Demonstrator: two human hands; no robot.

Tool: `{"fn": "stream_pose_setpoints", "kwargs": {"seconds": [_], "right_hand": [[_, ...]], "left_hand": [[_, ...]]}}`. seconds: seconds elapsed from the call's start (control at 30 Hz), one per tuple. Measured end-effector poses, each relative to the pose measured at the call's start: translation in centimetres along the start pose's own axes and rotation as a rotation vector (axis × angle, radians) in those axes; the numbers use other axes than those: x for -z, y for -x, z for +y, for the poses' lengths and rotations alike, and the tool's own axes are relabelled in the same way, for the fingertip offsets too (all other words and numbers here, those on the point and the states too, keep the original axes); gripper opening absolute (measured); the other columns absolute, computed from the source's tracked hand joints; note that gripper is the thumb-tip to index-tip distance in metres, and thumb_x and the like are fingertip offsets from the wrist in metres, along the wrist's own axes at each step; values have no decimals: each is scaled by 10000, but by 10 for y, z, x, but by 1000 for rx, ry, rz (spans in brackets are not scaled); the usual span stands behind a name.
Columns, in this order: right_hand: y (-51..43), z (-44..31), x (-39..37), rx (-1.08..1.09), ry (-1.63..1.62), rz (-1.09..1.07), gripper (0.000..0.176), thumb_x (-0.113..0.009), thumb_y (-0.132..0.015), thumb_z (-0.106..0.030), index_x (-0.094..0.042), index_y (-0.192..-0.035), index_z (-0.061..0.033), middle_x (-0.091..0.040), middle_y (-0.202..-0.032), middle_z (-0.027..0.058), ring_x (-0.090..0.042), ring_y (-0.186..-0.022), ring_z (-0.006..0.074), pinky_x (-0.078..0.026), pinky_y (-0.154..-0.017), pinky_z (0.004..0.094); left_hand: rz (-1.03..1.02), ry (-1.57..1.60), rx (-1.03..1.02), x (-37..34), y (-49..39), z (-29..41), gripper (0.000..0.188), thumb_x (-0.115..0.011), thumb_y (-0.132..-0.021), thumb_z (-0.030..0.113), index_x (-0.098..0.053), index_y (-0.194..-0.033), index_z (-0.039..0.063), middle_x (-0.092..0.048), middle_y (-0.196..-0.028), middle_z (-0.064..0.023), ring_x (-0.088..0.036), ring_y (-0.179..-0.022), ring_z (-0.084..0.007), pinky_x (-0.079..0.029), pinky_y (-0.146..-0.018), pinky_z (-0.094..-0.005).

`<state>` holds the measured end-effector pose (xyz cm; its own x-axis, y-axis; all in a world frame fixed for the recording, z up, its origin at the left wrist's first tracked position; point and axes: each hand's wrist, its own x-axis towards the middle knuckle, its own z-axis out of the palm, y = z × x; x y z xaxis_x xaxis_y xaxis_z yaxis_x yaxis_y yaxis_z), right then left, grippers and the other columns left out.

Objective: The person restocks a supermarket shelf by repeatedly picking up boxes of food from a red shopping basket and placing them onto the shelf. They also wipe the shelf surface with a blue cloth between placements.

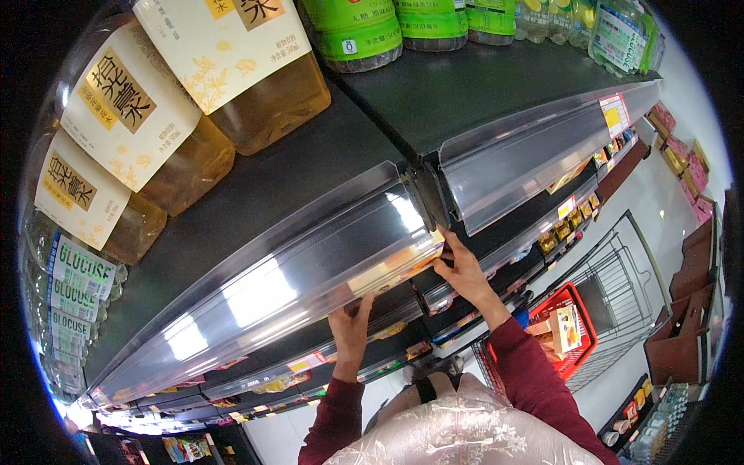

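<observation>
Both hands reach under the clear plastic front rail (261, 285) of a dark store shelf. A cream and orange box (395, 268) shows through and below the rail. At its right end, my right hand (463, 268) has its fingers and thumb on the box's edge. My left hand (351, 328) is at its lower left end, thumb raised against it; the other fingertips are hidden beneath the rail. Amber drink bottles (273, 116) and green-labelled bottles (360, 35) stand on the shelf above the hands.
Behind me on the right stands a wire shopping cart (628, 279) with a red basket (584, 325) holding cartons (567, 331). Lower shelves carry packaged goods (558, 232). Clear bottles (75, 302) line the far left. Brown display boxes (677, 343) stand beyond the cart.
</observation>
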<state>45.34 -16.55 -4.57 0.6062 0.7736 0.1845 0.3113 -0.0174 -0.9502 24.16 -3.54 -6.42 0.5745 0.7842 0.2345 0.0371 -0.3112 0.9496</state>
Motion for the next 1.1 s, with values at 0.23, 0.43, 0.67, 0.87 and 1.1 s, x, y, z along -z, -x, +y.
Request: {"fn": "stream_pose_setpoints", "kwargs": {"seconds": [0.23,0.43,0.67,0.87,1.1], "right_hand": [[-7,3,-3,50,228,28,518,-599,-876,-67,-408,-1349,24,-583,-1153,190,-572,-1076,260,-468,-920,348],[-11,18,-10,205,380,127,450,-562,-854,-65,-466,-1283,27,-589,-1119,258,-564,-1067,395,-458,-923,386],[-11,29,-11,108,404,78,443,-541,-852,-104,-445,-1255,54,-575,-1056,268,-536,-998,427,-453,-894,480],[-13,32,-11,106,370,132,371,-536,-842,-112,-473,-1164,60,-568,-993,267,-536,-976,433,-449,-865,476],[-17,43,-7,94,280,127,402,-551,-815,-54,-499,-1205,29,-606,-1037,235,-556,-993,407,-459,-867,442]], "left_hand": [[22,-257,-86,1,-9,-3,539,-697,-863,105,-476,-1348,22,-593,-1191,-130,-566,-1069,-214,-461,-905,-329],[21,-287,-100,1,-10,-5,505,-699,-862,112,-506,-1318,14,-600,-1180,-139,-573,-1043,-215,-463,-882,-317],[33,-160,26,-5,-10,3,460,-696,-854,98,-550,-1285,32,-615,-1093,-116,-560,-978,-212,-467,-832,-306],[66,-230,-94,-9,-9,-1,571,-700,-856,120,-474,-1378,67,-600,-1156,-118,-536,-1020,-252,-444,-906,-360],[-3,-301,-101,-11,-13,-11,880,-708,-818,144,-174,-1508,30,-426,-1348,-221,-414,-1229,-350,-365,-1049,-417]]}}
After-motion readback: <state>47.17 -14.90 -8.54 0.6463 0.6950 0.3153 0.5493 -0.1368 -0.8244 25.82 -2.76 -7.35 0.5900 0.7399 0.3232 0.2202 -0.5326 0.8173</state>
